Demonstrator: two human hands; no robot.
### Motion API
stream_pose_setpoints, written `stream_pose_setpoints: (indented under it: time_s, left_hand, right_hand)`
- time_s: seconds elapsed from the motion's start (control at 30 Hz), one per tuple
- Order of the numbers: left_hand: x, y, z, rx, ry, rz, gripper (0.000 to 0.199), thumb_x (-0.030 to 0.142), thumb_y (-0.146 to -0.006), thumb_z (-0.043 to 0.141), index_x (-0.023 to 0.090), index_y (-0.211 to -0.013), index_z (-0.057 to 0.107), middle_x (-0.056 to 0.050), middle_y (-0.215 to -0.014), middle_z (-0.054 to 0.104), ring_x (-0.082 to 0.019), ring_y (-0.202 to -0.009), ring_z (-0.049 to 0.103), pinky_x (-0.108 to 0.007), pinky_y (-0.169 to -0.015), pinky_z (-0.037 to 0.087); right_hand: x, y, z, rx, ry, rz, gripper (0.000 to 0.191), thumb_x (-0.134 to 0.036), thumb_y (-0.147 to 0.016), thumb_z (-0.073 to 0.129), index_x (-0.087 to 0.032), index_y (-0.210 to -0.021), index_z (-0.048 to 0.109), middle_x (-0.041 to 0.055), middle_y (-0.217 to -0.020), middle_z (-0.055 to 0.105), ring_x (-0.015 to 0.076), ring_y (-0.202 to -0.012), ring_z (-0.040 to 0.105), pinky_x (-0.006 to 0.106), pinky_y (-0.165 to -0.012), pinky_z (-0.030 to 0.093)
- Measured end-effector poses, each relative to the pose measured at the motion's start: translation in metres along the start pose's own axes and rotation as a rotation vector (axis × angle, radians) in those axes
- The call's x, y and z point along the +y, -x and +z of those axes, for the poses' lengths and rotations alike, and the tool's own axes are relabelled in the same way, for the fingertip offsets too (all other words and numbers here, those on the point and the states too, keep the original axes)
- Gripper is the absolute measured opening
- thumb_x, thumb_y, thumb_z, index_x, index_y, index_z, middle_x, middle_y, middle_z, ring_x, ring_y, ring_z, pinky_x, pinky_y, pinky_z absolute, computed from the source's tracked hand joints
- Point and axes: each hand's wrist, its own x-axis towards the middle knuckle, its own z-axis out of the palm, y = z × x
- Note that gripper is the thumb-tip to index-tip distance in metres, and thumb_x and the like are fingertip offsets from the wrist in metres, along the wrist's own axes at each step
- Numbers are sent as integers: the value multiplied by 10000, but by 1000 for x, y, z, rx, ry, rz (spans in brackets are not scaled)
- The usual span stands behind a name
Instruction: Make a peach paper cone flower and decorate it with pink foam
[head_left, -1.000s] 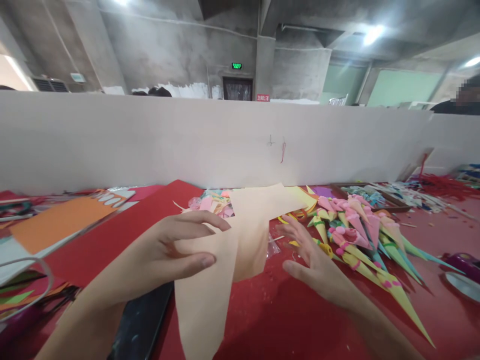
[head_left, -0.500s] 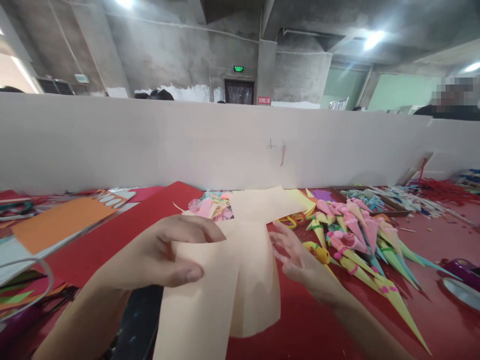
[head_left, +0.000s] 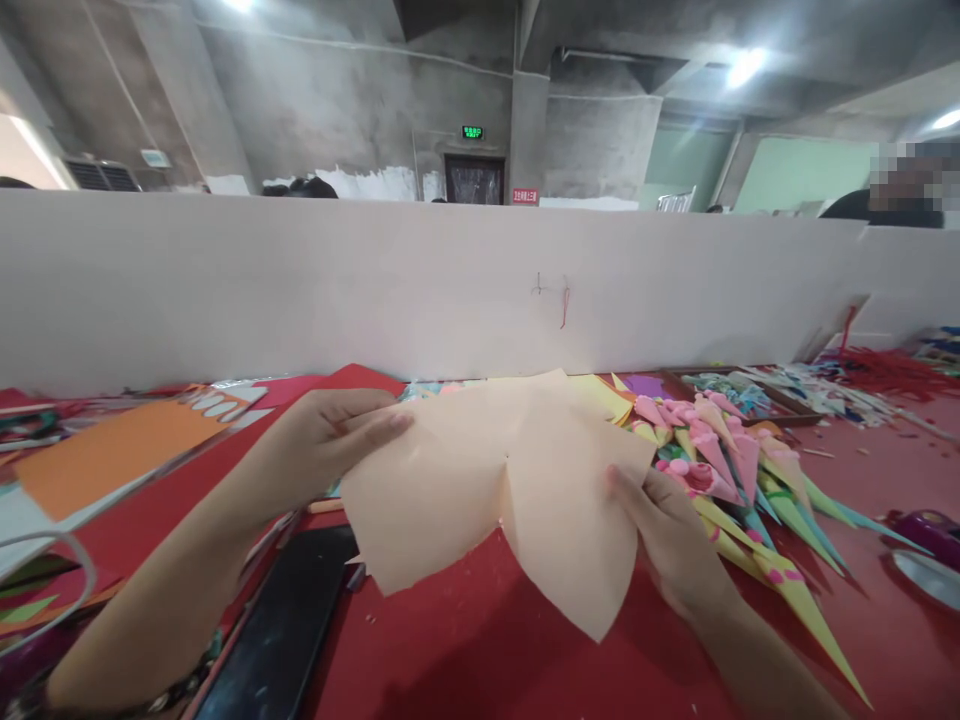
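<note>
A cream paper sheet point(head_left: 442, 480) is spread between my two hands above the red table, with a notch or fold at its middle. My left hand point(head_left: 337, 435) pinches its upper left part, thumb on top. At the right edge, my right hand point(head_left: 667, 520) grips the paper between thumb and fingers. Behind it lies another cream piece point(head_left: 555, 385), partly hidden by the held sheet. Some of my fingers are out of sight behind the paper.
Pink, yellow and green paper cones point(head_left: 720, 450) are piled at the right. A black phone point(head_left: 285, 620) lies at the lower left, near orange paper point(head_left: 112, 450) and red paper point(head_left: 180, 490). A white partition point(head_left: 300, 290) stands behind; a person point(head_left: 862, 207) is beyond it.
The cream paper has been opened out sideways and raised off its hanging position. My right hand has moved right and closed on its edge; my left hand now holds its upper left part.
</note>
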Motion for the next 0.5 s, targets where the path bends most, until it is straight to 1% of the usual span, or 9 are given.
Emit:
stream_pose_setpoints:
  time_s: [0.1, 0.17, 0.23, 0.33, 0.43, 0.5]
  left_hand:
    - [-3, -5, 1, 61, -47, 17, 344, 426, -725, 454, 169, -499, 496, 28, -457, 428, -66, -422, 397, -158, -376, 280]
    - [-6, -8, 0, 111, -49, 11, 354, 426, -719, 464, 168, -477, 470, 37, -443, 396, -60, -409, 369, -156, -366, 265]
    - [-11, -11, -1, 146, -30, -3, 343, 426, -716, 474, 166, -493, 485, 38, -450, 406, -60, -413, 374, -153, -366, 272]
    - [-19, -15, -1, 154, 5, -49, 302, 430, -718, 476, 159, -613, 561, 26, -506, 482, -71, -444, 429, -155, -388, 321]
    - [-24, -19, 1, 160, 13, -101, 296, 427, -727, 474, 158, -636, 558, 42, -467, 446, -61, -393, 396, -151, -358, 301]
    - [-26, -22, 2, 167, 20, -110, 287, 418, -734, 473, 159, -634, 550, 51, -450, 424, -56, -378, 381, -147, -352, 291]
  right_hand:
    - [-1, -4, -5, 9, 124, -50, 267, -420, -679, 622, -155, -666, 594, 2, -558, 604, 154, -538, 568, 233, -480, 429]
    - [0, -8, -9, 30, 167, -69, 279, -433, -711, 584, -159, -661, 580, -6, -543, 584, 148, -529, 555, 232, -479, 425]
    - [1, -11, -13, 55, 188, -81, 303, -450, -725, 559, -162, -634, 560, -13, -526, 564, 132, -494, 530, 225, -456, 411]
    - [2, -15, -18, 132, 233, -76, 325, -458, -718, 560, -170, -575, 511, -42, -449, 489, 88, -381, 430, 201, -363, 326]
    - [1, -15, -20, 207, 266, -80, 342, -461, -710, 564, -187, -532, 462, -69, -367, 384, 72, -311, 342, 199, -313, 249]
    - [1, -15, -23, 228, 308, -125, 352, -457, -723, 549, -196, -508, 449, -68, -343, 355, 79, -301, 337, 209, -307, 246]
